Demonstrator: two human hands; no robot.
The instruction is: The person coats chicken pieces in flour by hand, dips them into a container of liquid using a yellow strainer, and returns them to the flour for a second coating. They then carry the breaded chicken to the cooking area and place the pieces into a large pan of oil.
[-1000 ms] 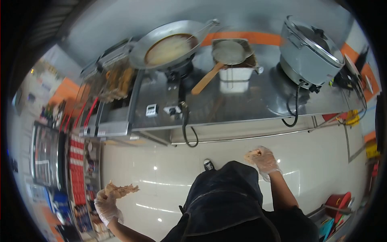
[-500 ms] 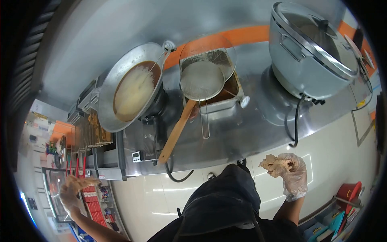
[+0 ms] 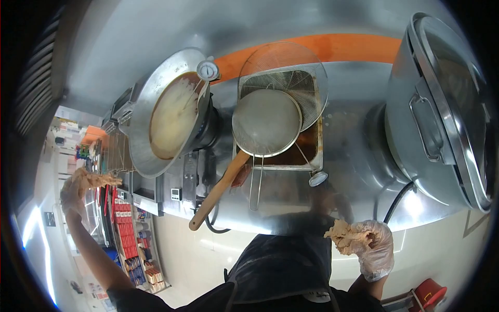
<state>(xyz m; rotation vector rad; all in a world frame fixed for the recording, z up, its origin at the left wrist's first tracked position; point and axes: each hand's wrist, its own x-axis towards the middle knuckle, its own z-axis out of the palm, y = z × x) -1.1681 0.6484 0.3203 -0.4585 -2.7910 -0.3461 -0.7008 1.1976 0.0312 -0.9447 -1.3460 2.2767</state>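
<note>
At the left, my left hand [image 3: 74, 196] wears a clear plastic glove and is closed on a battered piece of food [image 3: 102, 180]. My right hand [image 3: 375, 248], gloved too, grips another pale, craggy battered piece [image 3: 344, 236] beside the counter's front edge. Between and beyond the hands, a wide metal wok [image 3: 139, 136] holds brown oil with pale foam [image 3: 175, 122]. A dial thermometer [image 3: 208, 70] is at the wok's rim. Right of the wok, a round fine-mesh strainer [image 3: 266, 122] with a wooden-handled tool [image 3: 218, 192] lies over a rectangular metal container [image 3: 315, 167].
A large lidded cooker [image 3: 416, 119] stands at the right of the steel counter [image 3: 343, 182]. A wire skimmer [image 3: 312, 101] rests on the container. A small timer [image 3: 176, 194] is at the counter's front. Shelves of red packages [image 3: 122, 223] stand at the lower left.
The view has moved closer to the counter. My left hand is higher in view and further left with its piece; my right hand now appears lower, over the counter's edge. Both still hold their pieces.
</note>
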